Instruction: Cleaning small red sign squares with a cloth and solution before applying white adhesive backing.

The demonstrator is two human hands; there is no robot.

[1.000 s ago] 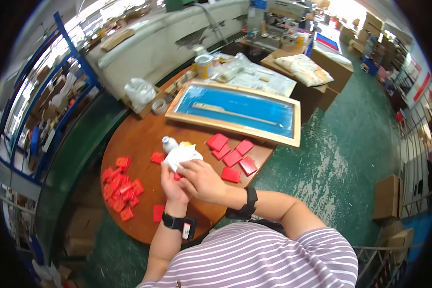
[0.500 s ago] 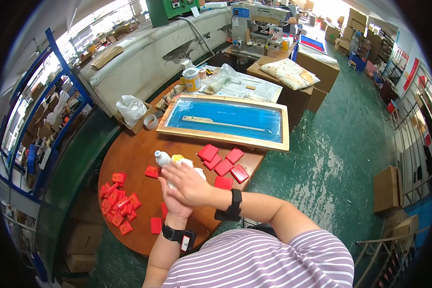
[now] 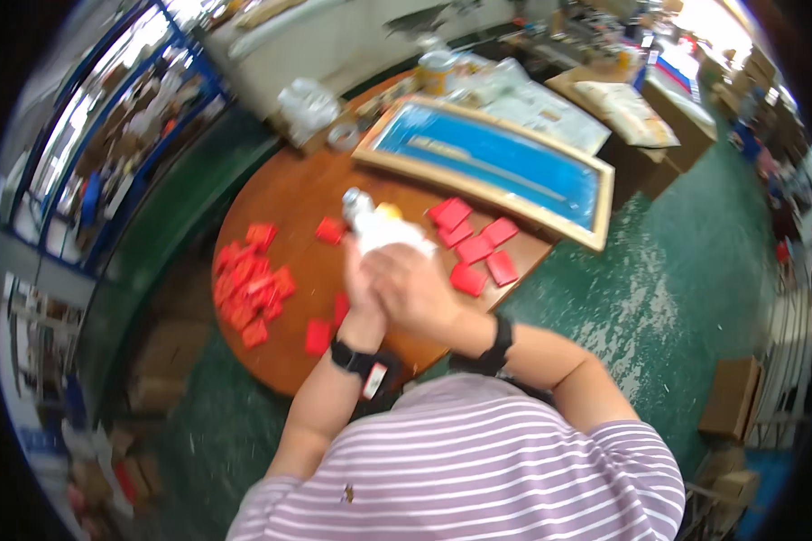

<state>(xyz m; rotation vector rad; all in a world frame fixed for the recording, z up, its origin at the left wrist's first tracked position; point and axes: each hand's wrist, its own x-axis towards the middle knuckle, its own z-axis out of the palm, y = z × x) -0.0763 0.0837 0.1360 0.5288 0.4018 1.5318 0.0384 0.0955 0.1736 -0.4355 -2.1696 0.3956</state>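
Note:
My left hand (image 3: 362, 281) and my right hand (image 3: 412, 287) lie palm to palm above the round brown table (image 3: 289, 194), slightly smeared by motion. The right lies flat across the left, fingers stretched out; the left's fingers are partly covered. Nothing shows between them. Just beyond the fingertips is a crumpled white cloth (image 3: 393, 234), with a white bottle (image 3: 359, 204) and a small yellow item (image 3: 389, 211) beside it. Flat red cases (image 3: 475, 249) lie to the right. A pile of red pieces (image 3: 248, 287) sits left, and a single red piece (image 3: 330, 231) lies near the bottle.
A wooden-framed blue screen (image 3: 496, 158) with a strip on it lies across the table's far side. Behind it are a can (image 3: 437, 74) and a plastic bag (image 3: 309, 106). A tape roll (image 3: 343, 137) lies near the bag. Cardboard boxes (image 3: 672, 167) stand at right.
The view has tilted and shifted, so the table appears higher and farther right. My hands stay together, the right still over the left. The red pieces look unmoved on the table.

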